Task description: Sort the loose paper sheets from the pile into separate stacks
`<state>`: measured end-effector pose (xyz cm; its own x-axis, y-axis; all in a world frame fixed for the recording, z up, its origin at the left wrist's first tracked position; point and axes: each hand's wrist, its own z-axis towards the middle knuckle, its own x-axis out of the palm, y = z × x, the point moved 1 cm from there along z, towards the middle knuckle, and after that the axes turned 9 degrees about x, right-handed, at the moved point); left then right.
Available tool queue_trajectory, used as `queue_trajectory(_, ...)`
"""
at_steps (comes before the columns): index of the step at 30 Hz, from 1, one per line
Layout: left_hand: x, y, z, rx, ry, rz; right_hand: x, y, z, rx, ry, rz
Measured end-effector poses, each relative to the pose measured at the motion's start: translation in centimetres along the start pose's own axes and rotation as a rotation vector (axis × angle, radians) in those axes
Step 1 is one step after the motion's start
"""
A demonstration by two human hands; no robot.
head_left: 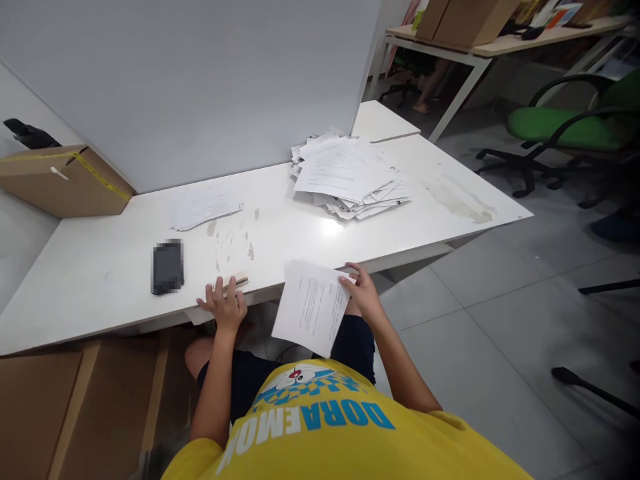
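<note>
My right hand [361, 291] pinches the top edge of a printed sheet of paper [311, 306], which hangs off the front edge of the white table [110, 267] over my lap. At the same edge my left hand [225, 305] rests with fingers spread, touching a small tan pen-like object [237, 282]. A dark phone [167, 267] lies on the table left of that hand. Further back a messy pile of papers [350, 175] sits at the right, and a thin stack of sheets [204, 205] at the middle.
A cardboard box [63, 180] leans at the table's far left against the grey partition. Flat cardboard [75, 400] lies under the table on the left. A green office chair [575, 127] and another desk with boxes stand on the tiled floor at the right.
</note>
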<state>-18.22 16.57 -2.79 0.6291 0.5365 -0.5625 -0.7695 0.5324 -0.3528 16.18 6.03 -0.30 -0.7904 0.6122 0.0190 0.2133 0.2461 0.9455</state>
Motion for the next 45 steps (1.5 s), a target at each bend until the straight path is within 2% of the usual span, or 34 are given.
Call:
queue_trajectory(1,-0.1,-0.8,-1.6,-0.087,-0.039,-0.056,0.3,-0.3,-0.3,0.012,0.039,0.025)
queue_trajectory(3,0.3,-3.1,-5.4,-0.382,-0.072,-0.247,0.8,-0.7,-0.9,0.015,0.062,0.084)
queue_trajectory(4,0.9,-4.4,-7.3,-0.579,-0.036,-0.414,1.1,-0.8,-1.2,0.006,0.055,0.107)
queue_trajectory(5,1.7,-5.8,-9.0,-0.769,0.049,-0.611,1.2,-0.8,-1.5,-0.007,0.047,0.122)
queue_trajectory(6,2.5,-7.2,-10.2,-0.836,0.126,-0.69,1.3,-0.6,-1.8,-0.017,0.042,0.132)
queue_trajectory(7,3.3,-8.5,-10.9,-0.911,0.211,-0.793,1.3,-0.4,-1.9,-0.024,0.044,0.143)
queue_trajectory(9,4.9,-10.5,-11.1,-1.172,0.359,-1.097,0.9,0.1,-2.0,-0.022,0.054,0.185)
queue_trajectory(11,5.9,-11.7,-9.8,-1.311,0.383,-1.299,0.2,0.7,-1.8,-0.023,0.019,0.252)
queue_trajectory(14,6.0,-12.9,-7.1,-1.256,0.363,-1.373,-1.2,1.1,-1.1,-0.07,-0.139,0.36)
queue_trajectory(16,5.7,-13.4,-5.5,-1.163,0.434,-1.364,-2.0,0.9,-0.6,-0.092,-0.22,0.409)
queue_trajectory(19,5.2,-13.7,-3.6,-1.009,0.507,-1.303,-2.6,0.3,-0.1,-0.056,-0.219,0.436)
queue_trajectory(22,4.8,-13.4,-2.1,-0.904,0.455,-1.162,-2.9,0.1,0.4,-0.006,-0.155,0.39)
queue_trajectory(24,4.6,-13.3,-1.3,-0.902,0.399,-1.078,-3.1,0.3,0.7,0.013,-0.116,0.288)
queue_trajectory(27,4.4,-13.3,-0.6,-0.972,0.327,-1.037,-3.6,0.9,1.1,0.034,-0.066,0.118)
queue_trajectory(30,4.2,-13.5,-0.5,-1.001,0.276,-1.05,-4.0,1.3,1.5,0.023,-0.036,0.067)
queue_trajectory(35,3.9,-13.9,-0.9,-0.972,0.214,-1.035,-4.4,0.9,1.8,-0.006,-0.022,-0.032)
queue_trajectory(41,4.1,-13.7,-1.4,-0.992,0.135,-1.026,-5.2,0.2,2.1,-0.061,-0.087,-0.098)
queue_trajectory(45,3.7,-13.0,-0.8,-0.962,0.129,-1.009,-5.7,0.1,2.2,-0.04,-0.121,-0.025)
